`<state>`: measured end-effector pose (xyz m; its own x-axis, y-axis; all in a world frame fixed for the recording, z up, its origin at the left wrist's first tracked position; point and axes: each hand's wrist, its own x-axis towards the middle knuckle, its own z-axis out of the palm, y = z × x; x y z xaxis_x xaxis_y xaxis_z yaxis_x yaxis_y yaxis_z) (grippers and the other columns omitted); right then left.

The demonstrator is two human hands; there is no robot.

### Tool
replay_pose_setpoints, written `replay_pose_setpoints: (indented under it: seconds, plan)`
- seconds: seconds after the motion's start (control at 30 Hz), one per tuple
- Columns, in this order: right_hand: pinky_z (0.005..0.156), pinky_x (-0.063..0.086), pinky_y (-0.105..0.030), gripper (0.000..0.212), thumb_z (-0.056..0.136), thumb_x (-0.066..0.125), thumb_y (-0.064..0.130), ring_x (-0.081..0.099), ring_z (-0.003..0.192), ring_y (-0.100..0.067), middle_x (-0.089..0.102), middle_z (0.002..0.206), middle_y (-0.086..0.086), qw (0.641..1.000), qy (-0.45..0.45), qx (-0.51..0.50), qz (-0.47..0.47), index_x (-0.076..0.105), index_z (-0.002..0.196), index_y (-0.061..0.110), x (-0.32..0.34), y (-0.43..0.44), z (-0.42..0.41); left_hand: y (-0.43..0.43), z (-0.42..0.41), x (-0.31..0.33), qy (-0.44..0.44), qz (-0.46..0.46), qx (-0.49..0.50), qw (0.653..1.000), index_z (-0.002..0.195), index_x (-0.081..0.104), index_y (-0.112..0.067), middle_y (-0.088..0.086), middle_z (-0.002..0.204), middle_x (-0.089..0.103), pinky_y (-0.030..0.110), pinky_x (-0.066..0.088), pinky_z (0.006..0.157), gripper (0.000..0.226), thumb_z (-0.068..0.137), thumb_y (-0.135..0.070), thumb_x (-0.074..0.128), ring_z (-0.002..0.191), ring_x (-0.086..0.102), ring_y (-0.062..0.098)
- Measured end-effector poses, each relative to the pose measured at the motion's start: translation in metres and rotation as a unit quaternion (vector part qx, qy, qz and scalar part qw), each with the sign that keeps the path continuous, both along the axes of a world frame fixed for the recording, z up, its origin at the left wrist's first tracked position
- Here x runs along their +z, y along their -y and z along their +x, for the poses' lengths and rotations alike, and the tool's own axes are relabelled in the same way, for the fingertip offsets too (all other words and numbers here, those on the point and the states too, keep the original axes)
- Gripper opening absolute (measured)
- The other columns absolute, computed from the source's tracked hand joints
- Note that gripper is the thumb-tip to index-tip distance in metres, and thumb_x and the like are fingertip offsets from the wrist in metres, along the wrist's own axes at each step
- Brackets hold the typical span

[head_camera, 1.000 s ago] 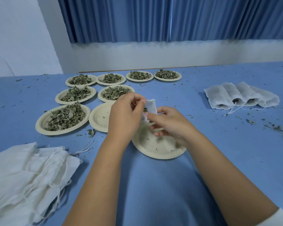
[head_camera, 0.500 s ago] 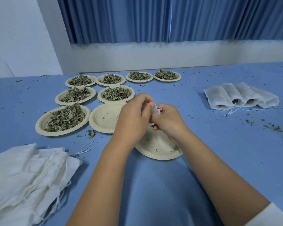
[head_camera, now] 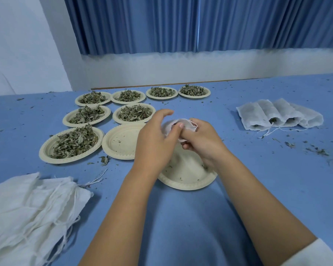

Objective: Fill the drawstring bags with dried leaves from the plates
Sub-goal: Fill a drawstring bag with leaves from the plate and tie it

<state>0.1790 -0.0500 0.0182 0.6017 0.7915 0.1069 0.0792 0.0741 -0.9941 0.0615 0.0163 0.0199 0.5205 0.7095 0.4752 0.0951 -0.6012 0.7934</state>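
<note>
Hands shifted since half a second ago: they were clamped tight together with the bag nearly buried. Now the left hand (head_camera: 154,144) has its index finger stuck out straight and more cloth shows. Drawstring bag (head_camera: 186,123) sits bunched between both hands, above the far side of the near plate (head_camera: 188,186), off the table (head_camera: 181,227). Left thumb is curled over the cloth, and the right hand (head_camera: 202,140) grips the bag from the other side with fingers curled under. Dark patch inside the bag mouth is probably leaves, view too poor to confirm. Near plate holds only crumbs. Empty plate (head_camera: 119,144) just left of it has a few flecks. Seven leaf plates (head_camera: 46,150) further left and back are each heaped with dried leaves (head_camera: 74,144): one near-left, two in the middle row, four along the back. Plates sit as before. Filled bags (head_camera: 279,116) lie side by side at right, well apart from the hands, with leaves showing at the mouths and strings trailing. Flat bags (head_camera: 27,208) are piled near-left, strings loose. Leaf crumbs are scattered over the table.
</note>
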Motion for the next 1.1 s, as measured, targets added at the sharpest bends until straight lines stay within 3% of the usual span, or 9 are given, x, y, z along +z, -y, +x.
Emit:
replay_pose_setpoints:
  seconds: [0.2, 0.3, 0.4, 0.47, 0.57, 0.7, 0.8, 0.97, 1.1]
  plan:
    - [0.055, 0.048, -0.017, 0.009, 0.087, 0.071, 0.011, 0.058, 0.060, -0.006, 0.068, 0.075, 0.000, 0.996, -0.069, 0.053, 0.015, 0.067, 0.094, 0.007, 0.002, 0.008, 0.011, 0.002, 0.002, 0.001, -0.011, -0.095, -0.016, 0.995, 0.118, 0.065, -0.040, -0.028, 0.100, 0.063, 0.020, 0.046, 0.089, 0.029, 0.090, -0.036, 0.063, 0.104, 0.062, 0.006]
    - [0.060, 0.051, -0.019, 0.011, 0.087, 0.070, 0.006, 0.061, 0.068, -0.011, 0.064, 0.087, -0.008, 0.987, -0.138, 0.074, 0.023, 0.065, 0.097, 0.005, 0.003, 0.012, 0.016, 0.009, 0.006, 0.000, -0.005, -0.054, -0.031, 0.998, 0.112, 0.071, -0.032, -0.009, 0.091, 0.070, 0.021, 0.045, 0.083, 0.029, 0.098, -0.019, 0.049, 0.107, 0.062, 0.024]
    - [0.061, 0.054, -0.027, 0.009, 0.086, 0.071, 0.014, 0.064, 0.069, -0.016, 0.063, 0.088, -0.009, 0.969, -0.222, 0.105, 0.011, 0.067, 0.092, 0.011, 0.009, 0.020, 0.020, 0.009, 0.011, -0.005, -0.027, -0.021, 0.001, 0.999, 0.121, 0.068, -0.022, 0.003, 0.116, 0.069, 0.021, 0.039, 0.091, 0.032, 0.101, -0.015, 0.044, 0.125, 0.052, 0.025]
    - [0.061, 0.056, -0.030, 0.032, 0.075, 0.081, 0.035, 0.068, 0.072, -0.022, 0.068, 0.088, -0.011, 0.957, -0.267, 0.114, -0.014, 0.069, 0.093, 0.012, 0.013, 0.023, 0.020, 0.012, 0.014, -0.006, -0.044, 0.008, 0.003, 0.999, 0.130, 0.063, -0.017, 0.007, 0.138, 0.057, 0.016, 0.030, 0.102, 0.035, 0.102, -0.012, 0.043, 0.138, 0.040, 0.017]
    - [0.064, 0.057, -0.030, 0.040, 0.070, 0.080, 0.051, 0.070, 0.072, -0.022, 0.070, 0.080, -0.008, 0.965, -0.246, 0.084, -0.038, 0.074, 0.080, 0.013, 0.015, 0.025, 0.022, 0.020, 0.019, -0.008, -0.088, 0.058, -0.008, 0.994, 0.139, 0.054, -0.016, 0.008, 0.153, 0.039, 0.014, 0.020, 0.107, 0.039, 0.102, -0.013, 0.042, 0.144, 0.030, 0.014]
    - [0.062, 0.055, -0.026, 0.021, 0.082, 0.074, 0.032, 0.066, 0.065, -0.014, 0.062, 0.067, -0.006, 0.981, -0.190, 0.025, -0.028, 0.073, 0.068, 0.015, 0.014, 0.028, 0.027, 0.032, 0.033, -0.008, -0.105, 0.095, -0.025, 0.990, 0.141, 0.051, -0.017, 0.005, 0.157, 0.032, 0.014, 0.019, 0.107, 0.040, 0.103, -0.014, 0.039, 0.146, 0.026, 0.015]
    - [0.059, 0.056, -0.026, 0.029, 0.086, 0.065, 0.016, 0.067, 0.063, -0.015, 0.063, 0.062, -0.006, 0.983, -0.184, -0.025, -0.001, 0.073, 0.058, 0.014, 0.012, 0.033, 0.038, 0.041, 0.051, -0.010, -0.096, 0.063, -0.036, 0.993, 0.144, 0.047, -0.018, 0.003, 0.159, 0.029, 0.005, 0.015, 0.098, 0.042, 0.103, -0.016, 0.038, 0.145, 0.026, 0.013]
    - [0.049, 0.052, -0.022, 0.016, 0.090, 0.058, 0.001, 0.065, 0.054, -0.015, 0.064, 0.065, -0.007, 0.968, -0.201, -0.143, 0.041, 0.064, 0.078, 0.008, 0.004, 0.035, 0.063, 0.055, 0.094, -0.013, -0.078, -0.033, -0.069, 0.994, 0.146, 0.043, -0.016, 0.002, 0.160, 0.024, -0.007, 0.011, 0.091, 0.044, 0.102, -0.019, 0.044, 0.145, 0.019, 0.007]
    - [0.046, 0.049, -0.020, 0.009, 0.089, 0.057, -0.004, 0.060, 0.058, -0.018, 0.062, 0.074, -0.011, 0.954, -0.183, -0.227, 0.076, 0.063, 0.093, 0.001, -0.003, 0.031, 0.088, 0.068, 0.123, -0.014, -0.055, -0.116, -0.057, 0.990, 0.148, 0.039, -0.015, 0.001, 0.158, 0.030, 0.021, 0.023, 0.114, 0.047, 0.102, -0.021, 0.044, 0.145, 0.026, 0.014]
